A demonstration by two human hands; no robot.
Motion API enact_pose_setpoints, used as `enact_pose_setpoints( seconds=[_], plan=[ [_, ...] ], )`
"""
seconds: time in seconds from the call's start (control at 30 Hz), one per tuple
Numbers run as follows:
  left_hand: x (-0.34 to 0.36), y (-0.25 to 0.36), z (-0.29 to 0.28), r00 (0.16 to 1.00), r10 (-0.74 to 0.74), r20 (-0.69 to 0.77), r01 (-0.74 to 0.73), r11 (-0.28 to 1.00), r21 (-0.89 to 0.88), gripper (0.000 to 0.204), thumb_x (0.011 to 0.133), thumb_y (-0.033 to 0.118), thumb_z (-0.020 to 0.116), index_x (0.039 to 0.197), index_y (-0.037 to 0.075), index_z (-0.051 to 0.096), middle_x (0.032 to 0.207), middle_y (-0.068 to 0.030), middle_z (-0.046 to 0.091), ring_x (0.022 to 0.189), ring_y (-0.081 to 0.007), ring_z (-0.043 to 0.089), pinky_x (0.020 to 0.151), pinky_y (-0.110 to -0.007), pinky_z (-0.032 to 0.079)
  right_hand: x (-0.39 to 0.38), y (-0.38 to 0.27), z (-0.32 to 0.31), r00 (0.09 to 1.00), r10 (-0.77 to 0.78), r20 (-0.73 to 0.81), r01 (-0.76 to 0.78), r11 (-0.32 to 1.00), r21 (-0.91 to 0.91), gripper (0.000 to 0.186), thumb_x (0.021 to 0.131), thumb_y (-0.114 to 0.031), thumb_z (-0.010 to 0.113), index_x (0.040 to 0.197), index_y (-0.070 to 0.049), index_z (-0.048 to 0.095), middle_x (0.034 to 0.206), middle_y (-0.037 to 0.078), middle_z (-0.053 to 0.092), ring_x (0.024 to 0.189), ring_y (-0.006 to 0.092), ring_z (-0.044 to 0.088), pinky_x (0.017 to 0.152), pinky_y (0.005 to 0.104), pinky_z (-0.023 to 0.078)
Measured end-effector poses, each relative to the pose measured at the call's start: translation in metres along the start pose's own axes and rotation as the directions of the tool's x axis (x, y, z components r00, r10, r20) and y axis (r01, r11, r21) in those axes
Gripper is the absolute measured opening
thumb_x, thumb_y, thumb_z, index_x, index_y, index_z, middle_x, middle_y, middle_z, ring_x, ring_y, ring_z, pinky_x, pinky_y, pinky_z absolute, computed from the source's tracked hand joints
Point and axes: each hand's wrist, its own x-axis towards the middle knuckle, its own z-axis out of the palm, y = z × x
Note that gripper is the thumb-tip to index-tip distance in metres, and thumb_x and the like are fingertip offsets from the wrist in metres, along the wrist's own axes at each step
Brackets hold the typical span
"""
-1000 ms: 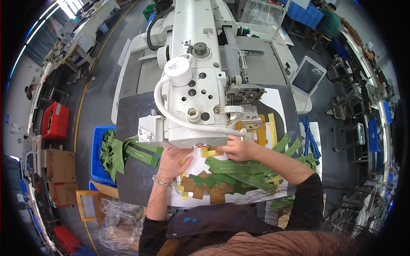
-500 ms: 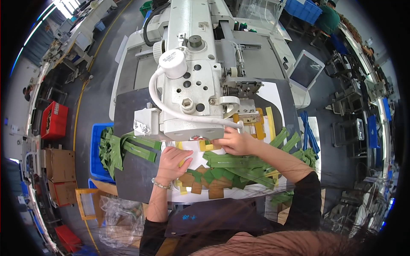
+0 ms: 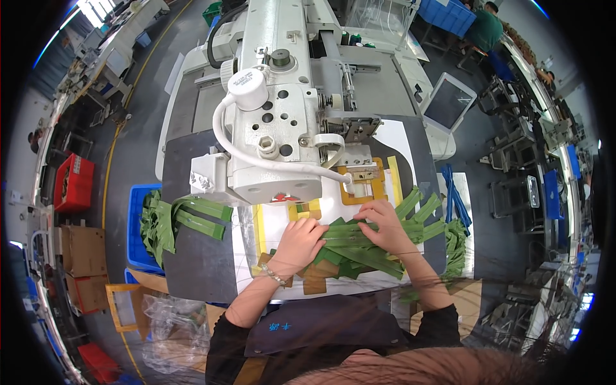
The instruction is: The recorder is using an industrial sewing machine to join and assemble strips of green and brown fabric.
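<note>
Long green fabric strips (image 3: 350, 239), each with a line along the middle, lie in front of the sewing machine head (image 3: 273, 141). My left hand (image 3: 298, 244) is closed at their left end, fingers bent together and a beaded bracelet on the wrist. Over the upper edge of the strips, my right hand (image 3: 385, 228) has its thumb and forefinger curled on a strip; the fingertips are partly hidden. Below both hands are small green and brown fabric pieces (image 3: 315, 282). A yellow frame (image 3: 378, 183) sits beyond my right hand, under the machine's right side.
At the left, a blue bin (image 3: 136, 224) holds green strips, some draped onto the dark table (image 3: 192, 263). More green strips (image 3: 454, 250) and blue strips (image 3: 456, 199) hang at the right. A screen (image 3: 450, 102) stands back right. Further off, a person (image 3: 484, 29) sits.
My right hand has come back from beside the machine head toward me and right, onto the green strips. My left hand has moved right to their left end. The view has shifted slightly.
</note>
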Motion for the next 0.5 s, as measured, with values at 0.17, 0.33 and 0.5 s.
enact_pose_setpoints(
  seconds=[0.17, 0.33, 0.5],
  plan=[
    [0.006, -0.002, 0.001, 0.999, -0.027, 0.043, 0.027, 1.000, 0.003, 0.021, 0.074, 0.015, 0.071, 0.090, 0.011, 0.058, 0.084, -0.0027, 0.051, 0.087, -0.0228, 0.051, 0.074, -0.035, 0.037, -0.021, -0.009, 0.002, 1.000, 0.023, -0.021, -0.024, 0.998, -0.064, 0.024, 0.074, -0.008, 0.069, 0.097, -0.010, 0.065, 0.101, 0.005, 0.057, 0.100, 0.0255, 0.052, 0.084, 0.0372, 0.040],
    [0.008, 0.001, -0.003, 0.999, 0.003, 0.052, -0.004, 1.000, 0.007, 0.018, 0.076, 0.016, 0.070, 0.084, 0.011, 0.055, 0.080, -0.0022, 0.052, 0.084, -0.0219, 0.052, 0.073, -0.034, 0.037, -0.030, -0.021, 0.006, 0.992, 0.111, -0.063, -0.114, 0.992, -0.050, 0.033, 0.072, -0.013, 0.073, 0.103, -0.012, 0.064, 0.105, 0.007, 0.054, 0.102, 0.0274, 0.050, 0.086, 0.0382, 0.039],
    [0.009, 0.013, -0.011, 0.994, -0.079, -0.071, 0.062, 0.974, -0.218, 0.012, 0.083, 0.018, 0.064, 0.083, 0.010, 0.056, 0.075, -0.0050, 0.057, 0.071, -0.0239, 0.057, 0.066, -0.035, 0.042, -0.034, -0.027, 0.010, 0.982, 0.144, -0.124, -0.164, 0.971, -0.172, 0.025, 0.071, -0.016, 0.075, 0.091, -0.011, 0.060, 0.107, 0.007, 0.053, 0.106, 0.0284, 0.047, 0.092, 0.0412, 0.033]
  ],
)
